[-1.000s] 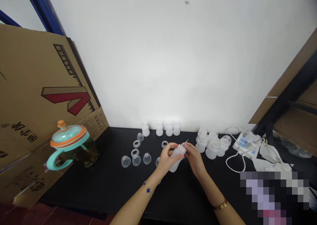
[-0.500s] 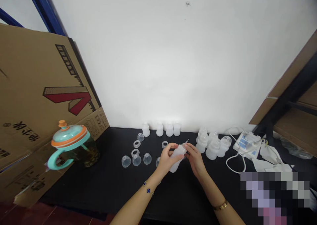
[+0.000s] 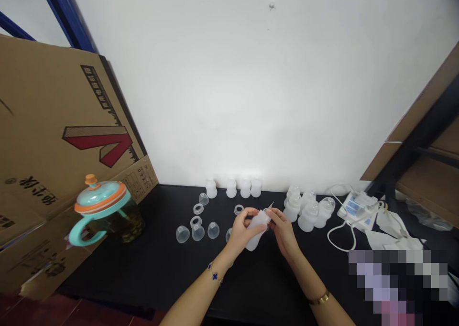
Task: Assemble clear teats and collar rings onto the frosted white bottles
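My left hand [image 3: 241, 230] is wrapped round a frosted white baby bottle [image 3: 254, 240], tilted with its neck up to the right. At the neck, the closed fingers of my right hand [image 3: 281, 226] pinch the bottle's top. A thin, pale pointed piece [image 3: 270, 205] sticks up by those fingertips; its kind cannot be made out. Clear dome caps [image 3: 213, 230] lie left of my hands, one partly hidden behind my left hand. Among them are pale collar rings [image 3: 198, 208], with another ring [image 3: 238, 209] just beyond my left fingers.
Several bottles without caps [image 3: 231, 188] stand along the wall. To the right are several capped bottles [image 3: 308, 216], then a white device with cables [image 3: 358, 210] and papers. A teal-lidded jug [image 3: 100, 211] stands at the left by a large cardboard box [image 3: 46, 101], on the black table [image 3: 150, 268].
Almost nothing differs. Both hands keep their hold at the same spot, with only a tiny shift of the fingers and bottle.
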`<state>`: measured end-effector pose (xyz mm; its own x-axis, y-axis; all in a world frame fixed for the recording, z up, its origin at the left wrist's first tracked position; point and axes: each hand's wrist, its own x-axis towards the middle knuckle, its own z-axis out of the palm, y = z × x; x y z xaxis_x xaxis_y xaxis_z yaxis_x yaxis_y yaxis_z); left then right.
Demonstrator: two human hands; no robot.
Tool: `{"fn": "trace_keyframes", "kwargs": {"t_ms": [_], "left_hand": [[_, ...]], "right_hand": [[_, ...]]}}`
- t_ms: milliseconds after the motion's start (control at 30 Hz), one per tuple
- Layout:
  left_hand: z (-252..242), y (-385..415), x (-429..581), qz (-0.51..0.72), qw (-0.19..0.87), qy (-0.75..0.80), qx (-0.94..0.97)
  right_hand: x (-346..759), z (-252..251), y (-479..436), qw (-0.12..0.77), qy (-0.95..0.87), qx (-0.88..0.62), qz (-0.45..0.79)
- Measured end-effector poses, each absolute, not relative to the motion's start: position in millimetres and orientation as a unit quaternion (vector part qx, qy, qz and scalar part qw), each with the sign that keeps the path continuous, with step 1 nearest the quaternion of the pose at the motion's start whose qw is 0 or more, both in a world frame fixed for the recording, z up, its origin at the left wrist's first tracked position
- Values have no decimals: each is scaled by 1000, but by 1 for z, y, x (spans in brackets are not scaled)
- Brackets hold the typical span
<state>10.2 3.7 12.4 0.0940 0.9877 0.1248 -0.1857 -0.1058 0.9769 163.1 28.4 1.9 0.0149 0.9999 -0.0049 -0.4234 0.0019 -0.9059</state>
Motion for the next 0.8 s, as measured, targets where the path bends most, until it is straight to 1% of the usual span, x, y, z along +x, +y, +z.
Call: {"fn": "trace_keyframes", "kwargs": {"t_ms": [433,800], "left_hand": [[10,6,10,531,535,402,520],[7,6,12,540,512,409,529]], "right_hand": [[164,2,29,601,-389,-387,581],[164,5,28,610,-388,-395,567]]}}
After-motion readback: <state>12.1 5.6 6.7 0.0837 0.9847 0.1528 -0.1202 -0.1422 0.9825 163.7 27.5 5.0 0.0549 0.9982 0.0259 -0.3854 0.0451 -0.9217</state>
